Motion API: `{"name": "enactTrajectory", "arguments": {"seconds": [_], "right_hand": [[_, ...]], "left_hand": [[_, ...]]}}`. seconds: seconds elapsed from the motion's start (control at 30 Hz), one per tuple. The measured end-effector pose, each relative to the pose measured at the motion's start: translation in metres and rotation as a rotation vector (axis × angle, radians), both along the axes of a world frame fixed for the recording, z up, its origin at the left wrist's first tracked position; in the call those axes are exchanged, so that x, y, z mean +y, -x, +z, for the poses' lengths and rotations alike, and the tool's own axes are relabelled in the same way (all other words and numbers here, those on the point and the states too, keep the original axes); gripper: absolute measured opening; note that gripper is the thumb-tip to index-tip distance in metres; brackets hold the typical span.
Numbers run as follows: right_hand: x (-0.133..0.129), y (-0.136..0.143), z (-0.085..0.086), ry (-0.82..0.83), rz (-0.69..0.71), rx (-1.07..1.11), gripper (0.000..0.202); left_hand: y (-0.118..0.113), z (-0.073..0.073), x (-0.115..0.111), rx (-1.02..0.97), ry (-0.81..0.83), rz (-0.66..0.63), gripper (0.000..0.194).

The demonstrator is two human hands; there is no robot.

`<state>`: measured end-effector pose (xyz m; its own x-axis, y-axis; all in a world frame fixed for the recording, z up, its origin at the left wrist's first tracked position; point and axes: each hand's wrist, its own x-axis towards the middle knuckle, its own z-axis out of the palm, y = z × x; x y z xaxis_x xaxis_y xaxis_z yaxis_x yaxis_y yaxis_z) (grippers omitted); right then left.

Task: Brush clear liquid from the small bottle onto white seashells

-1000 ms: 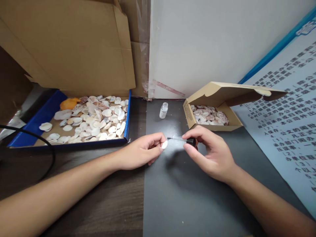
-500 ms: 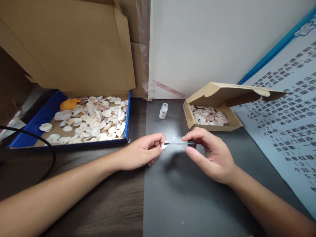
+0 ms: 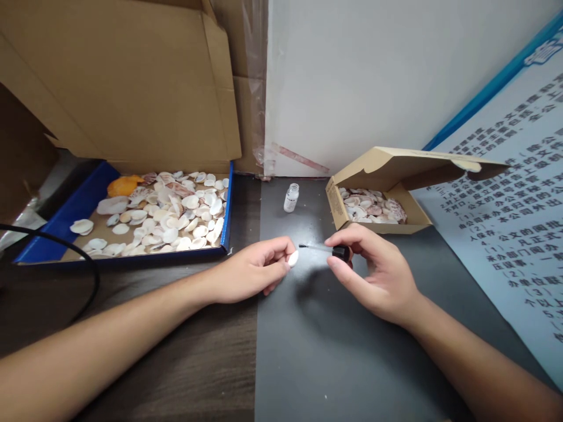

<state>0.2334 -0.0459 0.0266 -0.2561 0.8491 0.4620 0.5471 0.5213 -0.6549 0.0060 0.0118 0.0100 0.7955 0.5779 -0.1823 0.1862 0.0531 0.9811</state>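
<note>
Between the thumb and fingers of my left hand [image 3: 259, 269] a small white seashell [image 3: 293, 258] is pinched. My right hand [image 3: 376, 275] is closed on the black cap of a brush applicator [image 3: 341, 253]. Its clear stem points left, and the dark brush tip is just above and right of the shell, apart from it. Beyond both hands a small clear glass bottle [image 3: 291, 199] with a white label stands uncapped on the dark grey mat [image 3: 303, 351].
At the left, a blue-edged cardboard box [image 3: 227, 205] with its lid raised holds many seashells. A smaller cardboard box [image 3: 378, 227] at the right also holds shells. A black cable [image 3: 93, 275] curves at far left. A printed sheet [image 3: 505, 234] lies at the right.
My right hand has lifted the brush tip off the shell, slightly up and to the right. My left hand and the shell have stayed in place.
</note>
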Motion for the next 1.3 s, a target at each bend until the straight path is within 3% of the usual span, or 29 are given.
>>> {"name": "enactTrajectory", "arguments": {"seconds": [0.17, 0.37, 0.5, 0.67, 0.83, 0.97, 1.13, 1.3], "right_hand": [[-0.0002, 0.0003, 0.0007, 0.02, 0.077, 0.013, 0.015], [0.0007, 0.0001, 0.0003, 0.001, 0.001, 0.007, 0.015], [0.0007, -0.0002, -0.0002, 0.024, 0.086, 0.014, 0.015], [0.0003, -0.0007, 0.0001, -0.003, -0.01, 0.01, 0.014], [-0.0003, -0.0002, 0.0004, 0.032, 0.074, 0.011, 0.015], [0.0001, -0.0003, 0.0009, -0.001, -0.025, 0.016, 0.014], [-0.0004, -0.0007, 0.0007, 0.031, 0.094, 0.014, 0.016], [0.0001, -0.0007, 0.0003, 0.009, -0.008, 0.016, 0.015]], "left_hand": [[0.0, 0.0002, 0.0003, 0.004, 0.006, -0.006, 0.018], [-0.0003, 0.0007, 0.0003, 0.002, 0.001, -0.002, 0.017], [-0.0002, 0.0005, 0.0004, 0.0, 0.004, -0.003, 0.018], [-0.0003, -0.0005, 0.0, 0.01, -0.008, 0.0, 0.019], [-0.0002, -0.0011, -0.0003, 0.014, 0.003, 0.002, 0.022], [-0.0003, -0.0006, -0.0002, 0.022, -0.008, 0.0, 0.021], [-0.0003, -0.0009, 0.0004, 0.001, 0.009, -0.001, 0.017], [-0.0003, -0.0006, -0.0003, 0.016, 0.003, 0.002, 0.018]]}}
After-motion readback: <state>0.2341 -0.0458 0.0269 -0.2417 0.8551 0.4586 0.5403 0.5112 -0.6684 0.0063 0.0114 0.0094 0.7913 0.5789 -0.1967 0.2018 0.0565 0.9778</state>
